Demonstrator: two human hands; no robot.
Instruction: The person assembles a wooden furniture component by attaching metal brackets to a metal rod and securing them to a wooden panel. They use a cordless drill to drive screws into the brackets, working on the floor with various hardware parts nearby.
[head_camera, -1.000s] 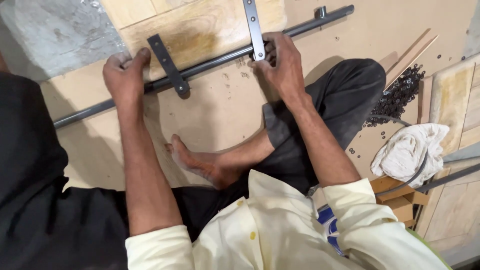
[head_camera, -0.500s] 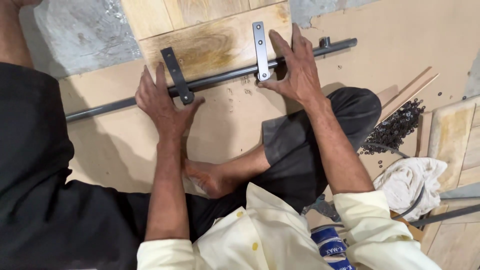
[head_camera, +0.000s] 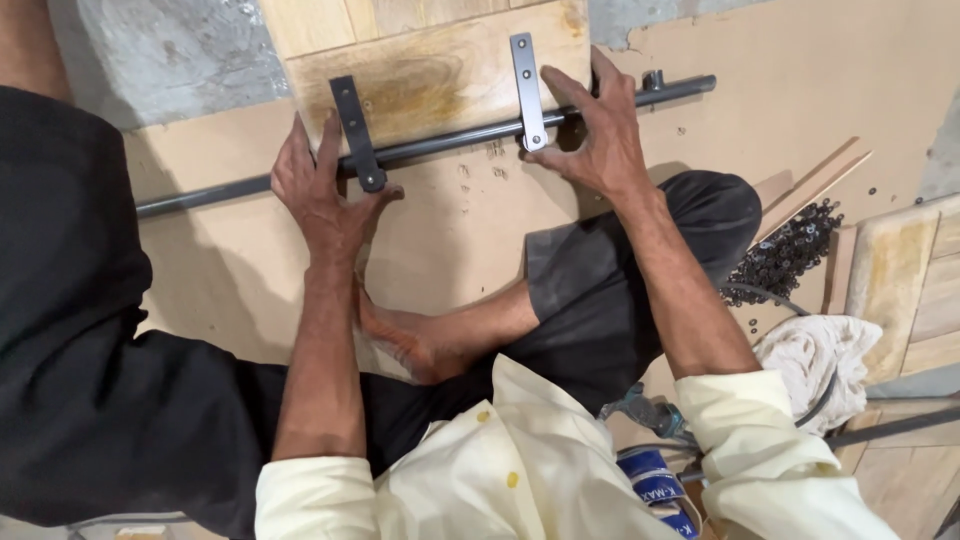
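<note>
Both hands are spread flat, clamped on nothing: the left hand (head_camera: 325, 195) presses the dark bracket (head_camera: 357, 133) and metal rod (head_camera: 430, 145), the right hand (head_camera: 598, 135) beside the grey bracket (head_camera: 527, 92). The rod lies across the plywood floor (head_camera: 460, 240) along the wooden board (head_camera: 440, 75); loose screws (head_camera: 785, 255) are piled nearby. The left hand has slid closer since before.

The long dark metal rod (head_camera: 440, 145) and two flat black metal brackets (head_camera: 357, 133) look matt (faintly sheened); the pale wooden board (head_camera: 440, 75) shows smooth grain; white cloth (head_camera: 815, 365) lies crumpled.
</note>
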